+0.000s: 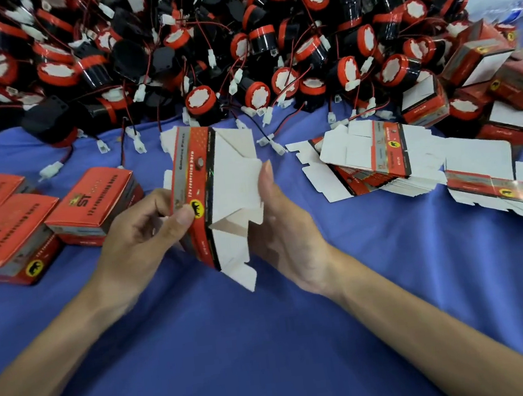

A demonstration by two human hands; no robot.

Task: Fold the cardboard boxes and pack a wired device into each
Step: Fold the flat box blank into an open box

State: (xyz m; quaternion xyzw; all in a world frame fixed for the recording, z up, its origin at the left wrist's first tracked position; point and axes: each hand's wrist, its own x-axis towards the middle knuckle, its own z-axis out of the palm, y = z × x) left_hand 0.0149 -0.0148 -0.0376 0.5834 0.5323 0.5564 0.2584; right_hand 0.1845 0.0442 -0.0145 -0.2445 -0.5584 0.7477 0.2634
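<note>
– While both hands hang over the blue cloth surface [237,345], what are the fingers [184,214] doing?
– The left hand [141,233] pinches the half-folded red-and-white cardboard box [229,181] by its printed edge; the right hand [286,227] clamps its white flaps, thumb in front.
– And beyond them?
– Closed red cardboard boxes [90,206] left of the fingers, flat printed box blanks [387,149] right, black-and-red wired horns [237,39] heaped farthest.

Left hand [147,229] pinches with thumb; right hand [284,227] grips, thumb straight.
</note>
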